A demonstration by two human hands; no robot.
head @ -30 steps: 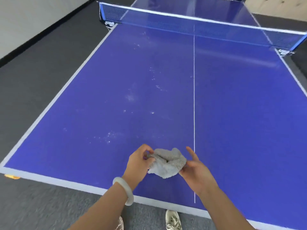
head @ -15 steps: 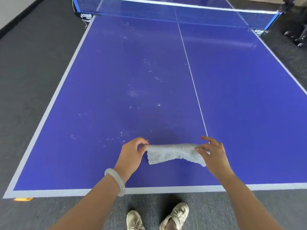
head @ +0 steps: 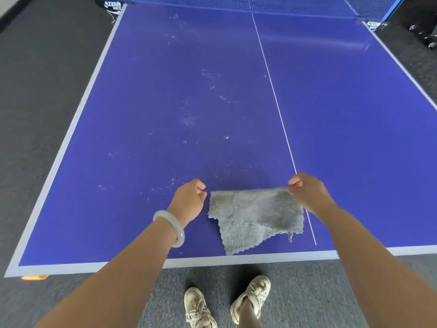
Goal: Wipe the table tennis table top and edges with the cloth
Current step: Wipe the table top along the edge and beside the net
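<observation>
A grey fluffy cloth [head: 255, 216] hangs spread out above the near end of the blue table tennis table [head: 146, 110]. My left hand [head: 189, 200] pinches its upper left corner, and my right hand [head: 307, 192] pinches its upper right corner. The cloth's lower part droops toward the white near edge [head: 118, 265] of the table. White dusty specks [head: 189, 120] are scattered over the left half of the top, beyond my left hand.
The net [head: 260, 3] spans the far end, with its clamps at both sides. Grey carpet [head: 35, 102] surrounds the table. My shoes [head: 227, 301] stand just below the near edge. An orange object [head: 34, 277] shows under the near left corner. Dark wheeled equipment [head: 425, 31] sits far right.
The cloth went from a bunched wad to a narrow strip to a fully opened sheet. My hands moved apart, each keeping a corner. My view tilted down toward the near edge.
</observation>
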